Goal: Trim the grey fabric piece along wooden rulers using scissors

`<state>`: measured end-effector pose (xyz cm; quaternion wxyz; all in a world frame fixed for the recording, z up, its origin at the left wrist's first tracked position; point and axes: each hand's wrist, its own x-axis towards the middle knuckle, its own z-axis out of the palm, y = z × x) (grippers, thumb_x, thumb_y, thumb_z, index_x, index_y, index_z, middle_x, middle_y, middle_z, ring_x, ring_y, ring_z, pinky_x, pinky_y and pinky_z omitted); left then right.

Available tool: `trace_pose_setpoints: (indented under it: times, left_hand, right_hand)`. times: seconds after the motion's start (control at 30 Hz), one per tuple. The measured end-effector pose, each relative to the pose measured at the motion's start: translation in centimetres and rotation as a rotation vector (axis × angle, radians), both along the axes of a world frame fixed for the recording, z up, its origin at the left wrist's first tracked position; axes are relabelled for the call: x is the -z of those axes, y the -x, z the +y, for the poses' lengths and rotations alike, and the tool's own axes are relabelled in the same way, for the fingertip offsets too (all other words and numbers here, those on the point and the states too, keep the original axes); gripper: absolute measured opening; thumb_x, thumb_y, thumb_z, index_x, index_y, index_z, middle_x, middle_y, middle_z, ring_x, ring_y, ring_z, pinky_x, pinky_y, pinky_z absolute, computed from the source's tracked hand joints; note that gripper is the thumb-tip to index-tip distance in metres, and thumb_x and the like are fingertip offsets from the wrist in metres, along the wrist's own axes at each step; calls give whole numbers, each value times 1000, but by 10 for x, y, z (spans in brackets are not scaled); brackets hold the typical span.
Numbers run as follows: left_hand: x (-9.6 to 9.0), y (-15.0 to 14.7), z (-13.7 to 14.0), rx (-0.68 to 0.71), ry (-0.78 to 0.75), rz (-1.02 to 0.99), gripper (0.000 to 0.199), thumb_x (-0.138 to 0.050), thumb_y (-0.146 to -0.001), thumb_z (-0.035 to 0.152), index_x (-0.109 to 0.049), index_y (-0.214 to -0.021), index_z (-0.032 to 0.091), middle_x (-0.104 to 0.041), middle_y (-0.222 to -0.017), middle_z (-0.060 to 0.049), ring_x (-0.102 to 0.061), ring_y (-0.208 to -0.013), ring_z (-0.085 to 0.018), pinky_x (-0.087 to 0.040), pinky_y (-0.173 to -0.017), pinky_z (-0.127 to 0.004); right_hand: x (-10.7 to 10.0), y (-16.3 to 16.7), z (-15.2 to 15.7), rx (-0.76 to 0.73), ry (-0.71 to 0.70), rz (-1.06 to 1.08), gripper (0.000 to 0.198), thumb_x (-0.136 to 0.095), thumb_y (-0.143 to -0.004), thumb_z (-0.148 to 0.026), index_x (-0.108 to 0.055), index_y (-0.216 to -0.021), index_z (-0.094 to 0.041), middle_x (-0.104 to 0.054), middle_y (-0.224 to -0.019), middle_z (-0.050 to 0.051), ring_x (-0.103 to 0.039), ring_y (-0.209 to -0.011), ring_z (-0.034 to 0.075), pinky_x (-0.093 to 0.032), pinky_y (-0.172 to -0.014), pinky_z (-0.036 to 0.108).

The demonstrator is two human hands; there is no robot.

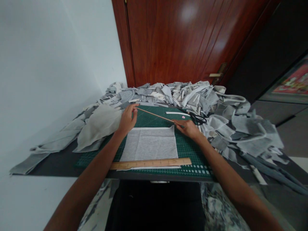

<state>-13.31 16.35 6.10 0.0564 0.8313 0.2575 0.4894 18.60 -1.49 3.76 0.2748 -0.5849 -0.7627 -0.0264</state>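
Note:
My left hand is closed at the far left end of a thin, straight, tan stick, possibly a narrow ruler seen on edge. My right hand pinches its other end, so the stick slants above the green cutting mat. Below it lies a piece of light grey fabric with a pale upper edge. Its top right corner curls up close to my right hand. Across the lower part of the fabric rests a wooden ruler, with neither hand on it.
Black-handled scissors and a white fabric strip lie right of centre. Heaped grey scraps line the table's back and right side. Grey cloth is piled at left. A white-handled tool lies near the right front edge.

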Motion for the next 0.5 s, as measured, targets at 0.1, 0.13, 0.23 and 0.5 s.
trace_pose_setpoints:
  times: [0.1,0.13,0.23,0.5]
  left_hand:
    - [-6,3,-3,-51,-33,-24,33,-36,-108,35,-63,-115,18,-67,-105,-9,-63,-97,-21,-50,-92,-33]
    - [-8,4,-3,-56,-44,-20,33,-35,-108,35,-64,-110,18,-67,-103,-8,-62,-96,-21,-50,-91,-33]
    - [-10,6,-3,-48,-64,-7,32,-37,-106,30,-66,-99,19,-67,-94,-7,-62,-95,-21,-50,-90,-33]
    - [-20,11,-2,52,-69,19,27,-44,-93,15,-68,-80,20,-68,-83,-4,-64,-86,-20,-50,-84,-34]
  right_hand:
    - [-3,6,-3,-56,-4,18,40,-53,-100,-24,-68,-138,-24,-71,-134,6,-71,-119,24,-56,-107,40]
    - [-4,7,-3,-74,-8,20,41,-53,-100,-23,-68,-138,-24,-70,-134,6,-71,-119,24,-56,-107,40]
    - [-6,7,-6,-114,-9,27,41,-51,-101,-22,-67,-139,-25,-70,-135,5,-70,-121,24,-56,-108,41]
    - [-5,14,-7,-214,130,-49,45,-51,-100,-12,-67,-139,-27,-69,-137,3,-68,-124,23,-54,-107,39]
